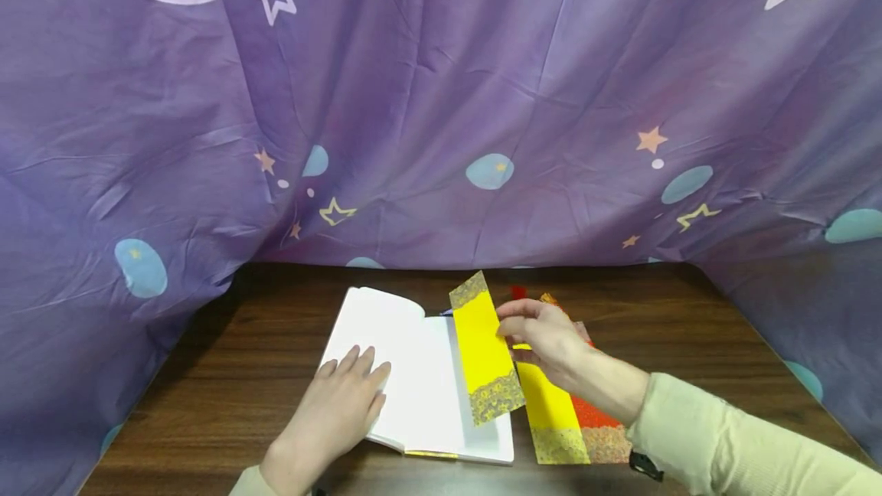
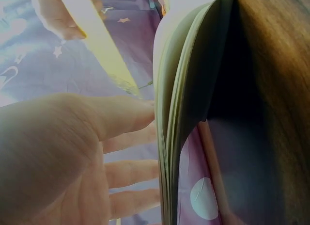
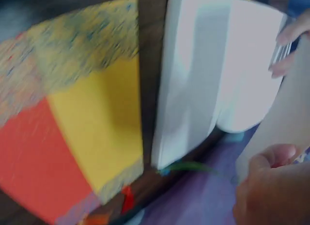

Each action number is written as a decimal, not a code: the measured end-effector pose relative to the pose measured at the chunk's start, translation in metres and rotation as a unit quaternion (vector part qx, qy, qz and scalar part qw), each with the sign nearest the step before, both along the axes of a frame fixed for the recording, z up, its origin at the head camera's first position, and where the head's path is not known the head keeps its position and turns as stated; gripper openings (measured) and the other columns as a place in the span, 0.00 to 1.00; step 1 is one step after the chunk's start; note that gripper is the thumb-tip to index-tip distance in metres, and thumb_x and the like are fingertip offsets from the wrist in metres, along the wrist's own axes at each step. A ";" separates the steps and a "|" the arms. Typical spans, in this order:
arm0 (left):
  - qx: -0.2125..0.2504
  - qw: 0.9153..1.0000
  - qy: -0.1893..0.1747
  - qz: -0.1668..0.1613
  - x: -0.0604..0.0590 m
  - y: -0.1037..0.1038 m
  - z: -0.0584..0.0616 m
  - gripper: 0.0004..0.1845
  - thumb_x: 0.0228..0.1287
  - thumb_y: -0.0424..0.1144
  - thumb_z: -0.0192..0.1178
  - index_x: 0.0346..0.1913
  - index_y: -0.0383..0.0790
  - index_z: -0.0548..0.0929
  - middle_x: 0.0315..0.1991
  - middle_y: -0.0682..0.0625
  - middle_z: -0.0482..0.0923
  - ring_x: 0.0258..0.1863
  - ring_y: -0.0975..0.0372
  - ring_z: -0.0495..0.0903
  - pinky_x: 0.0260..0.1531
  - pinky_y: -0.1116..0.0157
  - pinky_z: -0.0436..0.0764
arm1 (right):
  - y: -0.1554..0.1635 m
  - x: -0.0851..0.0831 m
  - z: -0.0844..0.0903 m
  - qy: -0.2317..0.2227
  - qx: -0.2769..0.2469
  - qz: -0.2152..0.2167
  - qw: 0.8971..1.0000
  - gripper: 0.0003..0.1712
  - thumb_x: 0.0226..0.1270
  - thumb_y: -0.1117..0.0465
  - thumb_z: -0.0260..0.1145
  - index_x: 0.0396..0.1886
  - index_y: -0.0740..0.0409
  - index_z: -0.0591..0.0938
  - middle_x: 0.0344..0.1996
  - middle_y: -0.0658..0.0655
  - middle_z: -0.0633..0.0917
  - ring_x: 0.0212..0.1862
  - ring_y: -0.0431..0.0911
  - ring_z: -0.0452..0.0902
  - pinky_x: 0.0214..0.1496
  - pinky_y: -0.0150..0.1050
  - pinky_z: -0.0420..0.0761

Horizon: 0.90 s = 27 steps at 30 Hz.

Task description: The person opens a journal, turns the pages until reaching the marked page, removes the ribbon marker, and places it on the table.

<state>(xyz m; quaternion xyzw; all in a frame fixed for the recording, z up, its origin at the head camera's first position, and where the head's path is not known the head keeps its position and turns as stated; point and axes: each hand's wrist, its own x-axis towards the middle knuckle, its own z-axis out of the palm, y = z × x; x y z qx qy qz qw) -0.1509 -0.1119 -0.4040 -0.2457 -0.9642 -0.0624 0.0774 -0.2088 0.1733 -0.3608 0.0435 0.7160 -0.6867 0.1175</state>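
Note:
An open book with blank white pages [image 1: 413,373] lies on the dark wooden table [image 1: 234,373]. My left hand [image 1: 338,408] rests flat on its left page, fingers straight; the left wrist view shows those fingers [image 2: 131,118] against the page edges [image 2: 169,137]. My right hand [image 1: 544,335] pinches a long yellow bookmark with patterned ends [image 1: 485,350] and holds it raised over the book's right page. In the right wrist view the thumb [image 3: 271,159] is at the lower right beside the book [image 3: 213,74].
Two more bookmarks lie on the table right of the book: a yellow one [image 1: 551,412] [image 3: 101,128] and an orange-red one [image 1: 598,423] [image 3: 29,152]. A purple cloth with stars and moons [image 1: 441,113] hangs behind and drapes both sides of the table.

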 end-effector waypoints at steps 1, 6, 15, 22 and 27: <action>0.000 1.000 -0.001 0.000 0.000 0.000 0.000 0.19 0.67 0.41 0.59 0.58 0.39 0.80 0.60 0.34 0.74 0.60 0.39 0.72 0.54 0.38 0.73 | 0.005 -0.001 0.002 0.005 0.004 0.006 1.000 0.18 0.61 0.72 0.63 0.51 0.70 0.74 0.32 0.57 0.78 0.30 0.46 0.73 0.32 0.35 0.77; -0.004 1.000 -0.006 -0.001 -0.001 0.000 -0.001 0.19 0.67 0.41 0.59 0.58 0.39 0.80 0.61 0.35 0.73 0.61 0.40 0.71 0.55 0.39 0.73 | 0.032 -0.006 0.007 0.021 0.008 0.029 0.999 0.20 0.61 0.72 0.62 0.53 0.73 0.73 0.32 0.55 0.78 0.32 0.45 0.74 0.34 0.35 0.77; -0.006 1.000 0.001 -0.002 -0.001 0.002 -0.002 0.19 0.67 0.41 0.59 0.58 0.39 0.80 0.61 0.35 0.74 0.61 0.40 0.72 0.54 0.39 0.73 | 0.096 -0.012 0.015 0.027 -0.005 0.045 0.999 0.16 0.67 0.69 0.61 0.54 0.69 0.75 0.35 0.53 0.81 0.33 0.42 0.76 0.37 0.34 0.80; -0.003 1.000 0.003 -0.004 0.000 0.003 -0.002 0.18 0.67 0.41 0.59 0.57 0.38 0.80 0.60 0.34 0.74 0.60 0.40 0.72 0.53 0.40 0.74 | 0.151 -0.015 0.016 0.037 -0.018 0.027 0.999 0.09 0.68 0.67 0.64 0.46 0.56 0.84 0.36 0.51 0.82 0.34 0.41 0.75 0.38 0.32 0.80; -0.003 1.000 -0.007 -0.001 0.000 0.004 -0.001 0.18 0.68 0.40 0.59 0.58 0.38 0.80 0.61 0.34 0.73 0.61 0.40 0.71 0.54 0.39 0.73 | 0.188 -0.016 0.010 0.047 -0.006 0.004 0.999 0.09 0.69 0.66 0.64 0.43 0.49 0.86 0.38 0.48 0.82 0.38 0.40 0.75 0.40 0.30 0.80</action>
